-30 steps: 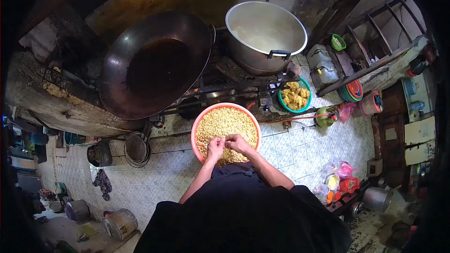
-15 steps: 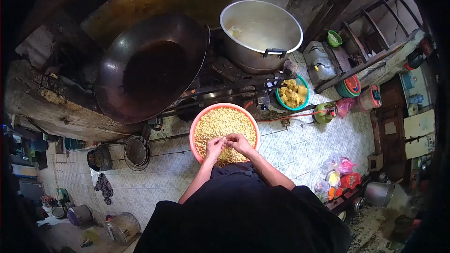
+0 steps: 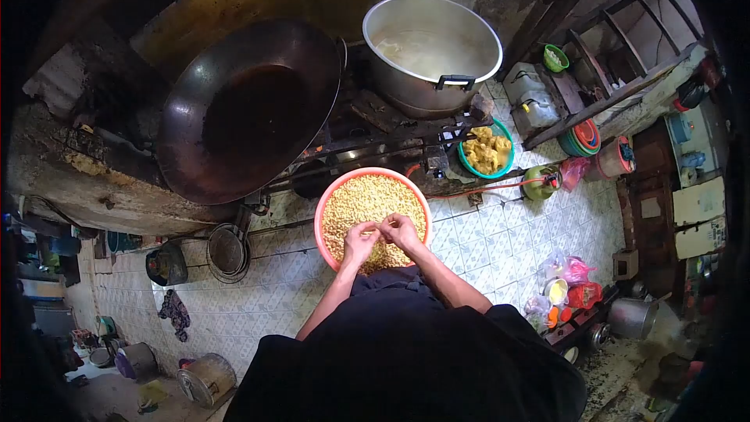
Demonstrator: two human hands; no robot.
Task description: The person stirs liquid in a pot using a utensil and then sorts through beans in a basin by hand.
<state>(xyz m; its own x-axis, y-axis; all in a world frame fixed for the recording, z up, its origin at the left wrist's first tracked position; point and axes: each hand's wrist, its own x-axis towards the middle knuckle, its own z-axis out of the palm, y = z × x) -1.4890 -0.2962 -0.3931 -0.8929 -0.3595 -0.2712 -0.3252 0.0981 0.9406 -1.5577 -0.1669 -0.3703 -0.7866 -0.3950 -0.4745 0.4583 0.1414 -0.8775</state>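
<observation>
A pink-red basin is in front of my body, filled with small pale yellow beans or kernels. Over the near half of this heap, my left hand is closed, its fingertips pinched together. My right hand pinches right beside it, and the fingertips of the two hands meet or nearly meet. Whatever is between the fingers is too small to make out.
Beyond the basin, a large dark wok and a tall aluminium pot sit on the stove. A teal basin of yellow chunks and a green gas cylinder stand right. Sieves lean left; plastic bags lie right.
Both hands have shifted slightly up and to the right over the basin, still pinched close together. The view has tilted a little.
</observation>
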